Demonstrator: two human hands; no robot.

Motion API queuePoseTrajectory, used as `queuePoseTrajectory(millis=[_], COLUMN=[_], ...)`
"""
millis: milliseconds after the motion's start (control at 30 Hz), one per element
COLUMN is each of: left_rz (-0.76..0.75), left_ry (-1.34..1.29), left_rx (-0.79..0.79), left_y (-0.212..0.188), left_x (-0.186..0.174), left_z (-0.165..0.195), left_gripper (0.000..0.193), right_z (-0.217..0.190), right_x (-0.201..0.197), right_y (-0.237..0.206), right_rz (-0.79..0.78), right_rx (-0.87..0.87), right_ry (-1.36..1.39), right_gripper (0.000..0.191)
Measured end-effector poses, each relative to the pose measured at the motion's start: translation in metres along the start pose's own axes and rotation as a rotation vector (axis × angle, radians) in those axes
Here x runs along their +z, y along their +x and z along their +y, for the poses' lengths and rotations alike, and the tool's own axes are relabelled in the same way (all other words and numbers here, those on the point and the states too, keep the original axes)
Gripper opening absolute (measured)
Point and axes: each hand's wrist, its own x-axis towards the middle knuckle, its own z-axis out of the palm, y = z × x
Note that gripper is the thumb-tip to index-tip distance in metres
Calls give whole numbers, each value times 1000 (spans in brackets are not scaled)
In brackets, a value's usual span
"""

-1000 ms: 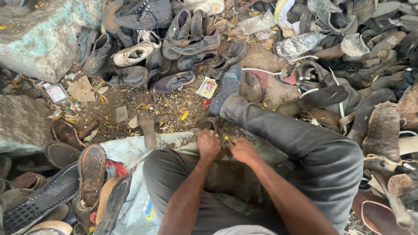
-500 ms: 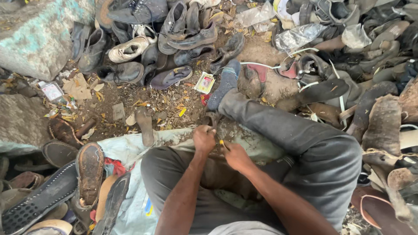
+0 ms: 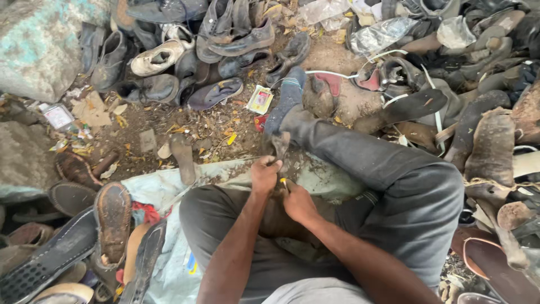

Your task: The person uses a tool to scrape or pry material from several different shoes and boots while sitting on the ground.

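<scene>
Worn brown leather shoe piece [image 3: 279,147] sits over my lap, just above the pale plastic sheet [image 3: 163,186] — my left hand [image 3: 264,174] closed around it, my right hand [image 3: 298,204] pinching a small yellow-tipped tool [image 3: 283,182] against it.

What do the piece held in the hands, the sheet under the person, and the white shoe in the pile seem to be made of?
The shoe piece gripped by the left hand looks like worn leather or rubber: dark, stiff, dusty. The sheet appears to be woven plastic sacking: pale, creased, thin. The white shoe looks like scuffed synthetic leather, though dirt leaves this open. The right hand holds a small yellow tool, probably plastic-handled.
</scene>
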Motion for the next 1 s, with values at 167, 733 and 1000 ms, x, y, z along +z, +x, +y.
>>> queuePoseTrajectory(millis=[167,733,1000], left_rz=[-77,-259,-305], left_ry=[-398,-1121,-1197], left_rx=[-233,-423,-430], left_y=[-4,-5,-1], left_x=[19,29,24], left_z=[9,6,0], left_gripper=[8,8,8], right_z=[8,21,29], right_x=[-6,14,38], right_y=[-44,-16,-32], right_rz=[-27,71,185], right_rx=[38,138,12], right_ry=[20,-36,70], right_gripper=[40,31,36])
